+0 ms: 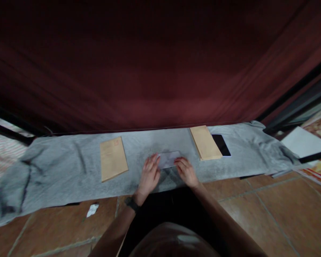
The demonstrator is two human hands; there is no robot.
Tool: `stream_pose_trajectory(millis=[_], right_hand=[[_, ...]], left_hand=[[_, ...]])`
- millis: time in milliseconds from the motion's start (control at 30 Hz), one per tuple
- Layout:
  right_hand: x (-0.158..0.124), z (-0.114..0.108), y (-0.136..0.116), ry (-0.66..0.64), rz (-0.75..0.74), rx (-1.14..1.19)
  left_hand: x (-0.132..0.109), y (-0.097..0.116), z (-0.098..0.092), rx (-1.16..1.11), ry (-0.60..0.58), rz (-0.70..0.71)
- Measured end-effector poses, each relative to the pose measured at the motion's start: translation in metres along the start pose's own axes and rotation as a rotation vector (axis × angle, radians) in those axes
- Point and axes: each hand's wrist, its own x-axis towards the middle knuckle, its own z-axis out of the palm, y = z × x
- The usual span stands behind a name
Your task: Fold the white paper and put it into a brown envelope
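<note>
Between my two hands lies a small, pale, folded sheet of paper (168, 159), low over the grey cloth. My left hand (150, 173), with a dark band on its wrist, has its fingers closed on the paper's left end. The right end is pinched in the fingers of my right hand (186, 172). To the left, a brown envelope (113, 159) with a faint reddish print rests on the cloth. A stack of brown envelopes (205, 142) sits to the right, partly over a dark phone (222, 144).
A grey cloth (64, 160) covers the narrow bench in front of me, with folds at both ends. Behind it rises a dark red surface (155, 89). A crumpled white tissue (92, 210) lies on the tiled floor (246, 210). A white flat object (305, 142) is at far right.
</note>
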Motion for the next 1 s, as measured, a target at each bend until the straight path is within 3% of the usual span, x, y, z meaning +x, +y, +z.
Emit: stream_pose_trajectory(millis=[100, 267, 467, 600, 867, 1000], right_hand=[[-0.02, 0.004, 0.002, -0.079, 0.009, -0.041], [-0.026, -0.002, -0.007, -0.177, 0.057, -0.113], [-0.016, 0.018, -0.022, -0.228, 0.07, -0.24], [-0.022, 0.031, -0.02, -0.191, 0.111, -0.338], [-0.041, 0.014, -0.002, -0.143, 0.155, -0.418], [-0.043, 0.014, -0.001, -0.142, 0.164, -0.427]], left_hand=[[-0.006, 0.017, 0.014, 0.129, -0.185, 0.081], [-0.011, 0.033, 0.037, 0.266, -0.269, 0.05], [-0.012, 0.028, 0.045, 0.29, -0.283, 0.042], [-0.015, 0.024, 0.043, 0.298, -0.283, 0.014], [-0.029, 0.004, 0.026, 0.349, -0.232, -0.08], [-0.016, 0.013, 0.026, 0.343, -0.209, -0.11]])
